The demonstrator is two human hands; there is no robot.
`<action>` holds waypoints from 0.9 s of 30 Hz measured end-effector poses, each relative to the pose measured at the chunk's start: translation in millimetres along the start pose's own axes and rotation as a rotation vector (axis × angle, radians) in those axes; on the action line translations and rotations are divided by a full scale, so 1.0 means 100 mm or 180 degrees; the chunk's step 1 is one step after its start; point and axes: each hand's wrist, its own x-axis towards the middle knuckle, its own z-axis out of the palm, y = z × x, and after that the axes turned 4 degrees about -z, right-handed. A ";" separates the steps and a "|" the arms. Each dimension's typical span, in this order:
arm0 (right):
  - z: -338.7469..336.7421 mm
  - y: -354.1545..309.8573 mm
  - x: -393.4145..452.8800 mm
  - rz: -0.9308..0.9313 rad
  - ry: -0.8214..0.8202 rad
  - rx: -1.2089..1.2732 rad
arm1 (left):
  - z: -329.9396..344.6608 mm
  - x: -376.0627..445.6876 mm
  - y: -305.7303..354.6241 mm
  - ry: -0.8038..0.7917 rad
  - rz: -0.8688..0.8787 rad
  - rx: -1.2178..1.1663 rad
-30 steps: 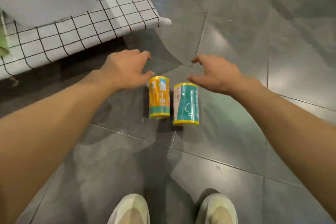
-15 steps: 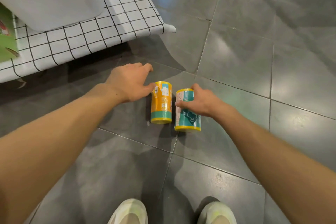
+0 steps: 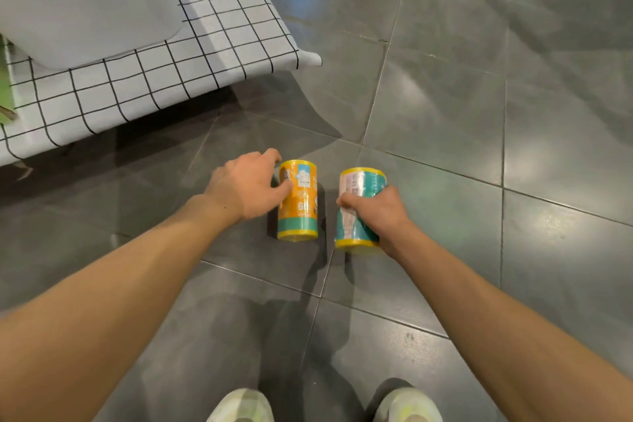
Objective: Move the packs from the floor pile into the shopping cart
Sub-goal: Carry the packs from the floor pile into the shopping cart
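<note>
Item: my right hand (image 3: 375,212) grips teal pack (image 3: 359,209), left hand (image 3: 250,190) half-curled on orange pack (image 3: 297,200); risk: slick wrap slipping, orange pack rolling across floor (image 3: 479,147).

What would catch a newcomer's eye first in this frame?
Two bright cylindrical packs on the dark grey floor tiles, mid-frame: the orange pack with the left hand gripping its side, and the teal pack to its right, gripped from above by the right hand. At upper left stands a white surface with a black grid, and the person's pale shoes show at the bottom edge.
</note>
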 end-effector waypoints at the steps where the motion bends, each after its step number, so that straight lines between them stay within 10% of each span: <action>1: -0.06 -0.02 -0.01 -0.0008 -0.0009 0.0082 | 0.05 -0.01 0.04 0.0032 -0.0173 -0.0035; 13: -0.61 -0.17 -0.16 -0.0188 0.0019 0.0561 | 0.57 0.07 0.58 -0.0071 -0.1586 -0.1683; 27: -0.79 -0.76 -0.61 -0.0540 -0.0073 0.0541 | -0.36 -0.10 0.47 0.0330 -0.1270 -0.2815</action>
